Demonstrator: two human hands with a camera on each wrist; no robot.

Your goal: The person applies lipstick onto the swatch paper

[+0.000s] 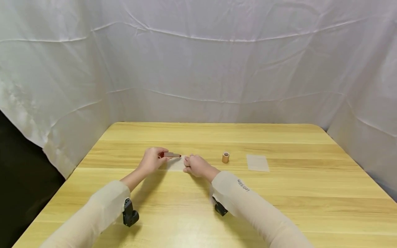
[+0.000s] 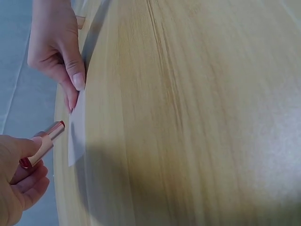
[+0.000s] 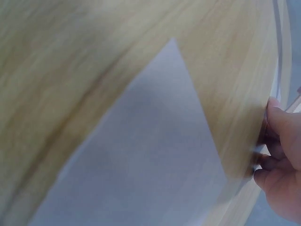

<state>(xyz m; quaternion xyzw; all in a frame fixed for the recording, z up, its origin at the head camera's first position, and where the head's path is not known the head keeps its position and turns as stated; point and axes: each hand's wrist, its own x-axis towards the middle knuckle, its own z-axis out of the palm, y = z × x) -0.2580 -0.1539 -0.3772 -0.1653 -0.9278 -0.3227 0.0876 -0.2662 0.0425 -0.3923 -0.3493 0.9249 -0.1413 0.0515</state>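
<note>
My left hand (image 1: 151,160) holds a lipstick (image 1: 172,155) with a rose-gold case, pinched between thumb and fingers. Its dark red tip points right, towards my other hand, in the head view. Just below it on the table lies a thin white paper sheet (image 2: 77,134). With curled fingers, my right hand (image 1: 198,165) grips the right end of that sheet; its fingertips partly hide the edge. In the right wrist view this hand (image 3: 284,155) appears at the right edge, and a large pale sheet (image 3: 141,146) fills the lower foreground.
A small rose-gold lipstick cap (image 1: 225,158) stands upright to the right of my right hand. Farther right, a second white sheet (image 1: 258,163) lies flat on the wooden table (image 1: 294,193). White cloth (image 1: 217,69) hangs behind and at both sides.
</note>
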